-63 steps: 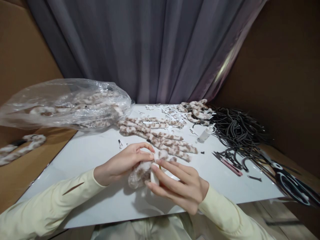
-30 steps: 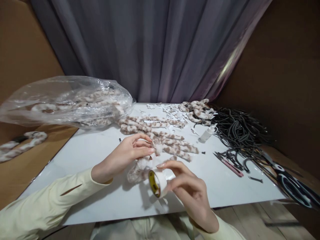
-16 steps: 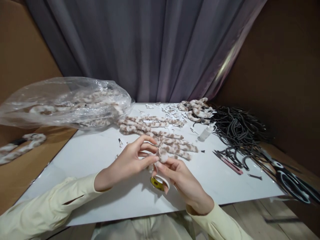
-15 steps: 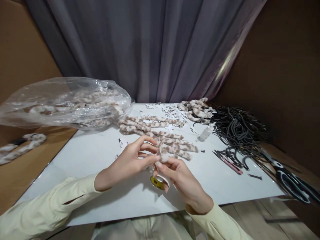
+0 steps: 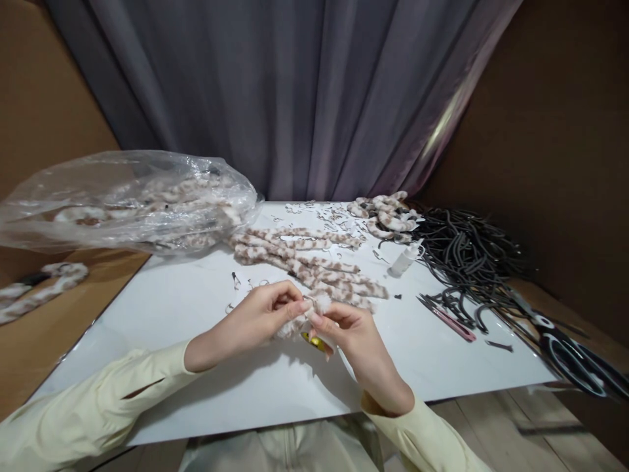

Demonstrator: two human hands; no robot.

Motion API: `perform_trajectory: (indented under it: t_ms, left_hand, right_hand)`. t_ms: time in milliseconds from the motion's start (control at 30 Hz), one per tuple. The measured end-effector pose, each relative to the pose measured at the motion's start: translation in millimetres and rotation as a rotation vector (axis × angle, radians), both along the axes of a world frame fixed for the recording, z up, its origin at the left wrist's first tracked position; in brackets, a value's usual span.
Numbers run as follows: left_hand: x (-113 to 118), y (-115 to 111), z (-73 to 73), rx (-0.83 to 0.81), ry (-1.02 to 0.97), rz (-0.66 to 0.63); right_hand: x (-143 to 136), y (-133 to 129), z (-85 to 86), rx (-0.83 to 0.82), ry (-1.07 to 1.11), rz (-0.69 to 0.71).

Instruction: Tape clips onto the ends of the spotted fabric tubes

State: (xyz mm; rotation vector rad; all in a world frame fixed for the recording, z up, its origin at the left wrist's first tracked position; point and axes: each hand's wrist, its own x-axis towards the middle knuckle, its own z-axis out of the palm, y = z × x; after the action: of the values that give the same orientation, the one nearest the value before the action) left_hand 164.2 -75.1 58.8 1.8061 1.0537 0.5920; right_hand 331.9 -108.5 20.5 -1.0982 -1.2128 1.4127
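Observation:
Thumb and fingertips of my left hand (image 5: 263, 316) are pinched on the end of a fluffy white-and-brown plush tube (image 5: 322, 301), above the white table. My right hand (image 5: 358, 337) meets it from the other side, its thumb and forefinger closed at the same spot. Under the right hand's curled fingers is a roll of tape with a yellow core (image 5: 314, 341), mostly covered by the hand. Just beyond my hands, several similar plush tubes (image 5: 339, 280) lie side by side. Fine detail between the fingertips is hidden.
A clear plastic bag (image 5: 122, 170) of plush pieces fills the back left. To the right lie a heap of black cords (image 5: 466, 249), a small bottle (image 5: 403, 261), pink tweezers (image 5: 449, 319) and large scissors (image 5: 572, 357). Small metal hooks (image 5: 334, 215) are scattered at the back.
My left fingers have curled in and closed into a pinch at the plush tube's end. The tape roll has tilted, and less of it shows beneath my right hand.

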Motion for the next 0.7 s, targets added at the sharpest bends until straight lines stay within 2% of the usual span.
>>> perform_trajectory:
  t_ms: [200,367,500,700]
  left_hand:
    - [1,0,9.2,-0.305,-0.106,-0.008]
    - [-5,4,8.6,-0.463,-0.128,-0.106]
    - [-6,4,14.0,-0.407,-0.114,-0.152]
    - [-5,0,18.2,-0.167,0.012,-0.153]
  right_hand:
    - [3,-2,3.2,0.049,-0.053,-0.044]
    - [7,-5,6.5,-0.006,-0.052,-0.026]
    - [11,-7,8.7,-0.043,-0.046,-0.006]
    - [11,-7,6.4,-0.064,-0.045,-0.03]
